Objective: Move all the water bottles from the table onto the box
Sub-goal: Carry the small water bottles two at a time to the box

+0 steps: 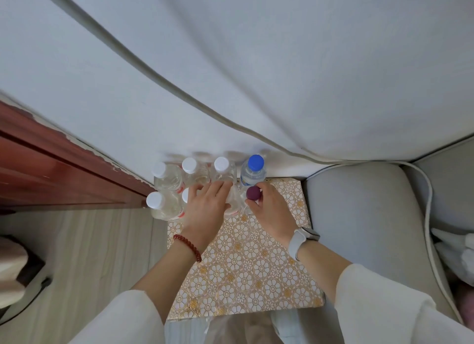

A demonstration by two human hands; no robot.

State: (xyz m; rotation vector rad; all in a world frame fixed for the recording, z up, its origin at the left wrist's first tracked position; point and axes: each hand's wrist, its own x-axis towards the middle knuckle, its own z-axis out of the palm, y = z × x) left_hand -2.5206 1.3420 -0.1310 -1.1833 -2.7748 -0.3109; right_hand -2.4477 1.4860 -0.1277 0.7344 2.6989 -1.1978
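Bottles (pixel 168 179) all bunched upright at the box's (pixel 246 261) far end. Left hand (pixel 207 205) wraps a clear one there, right hand (pixel 266 210) pinches the purple-capped bottle (pixel 252 193) beside it.

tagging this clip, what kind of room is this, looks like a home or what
Probably a home, perhaps a bedroom or living room: a wood-look floor, a grey cushioned seat, a white fabric drape and reddish wooden furniture.
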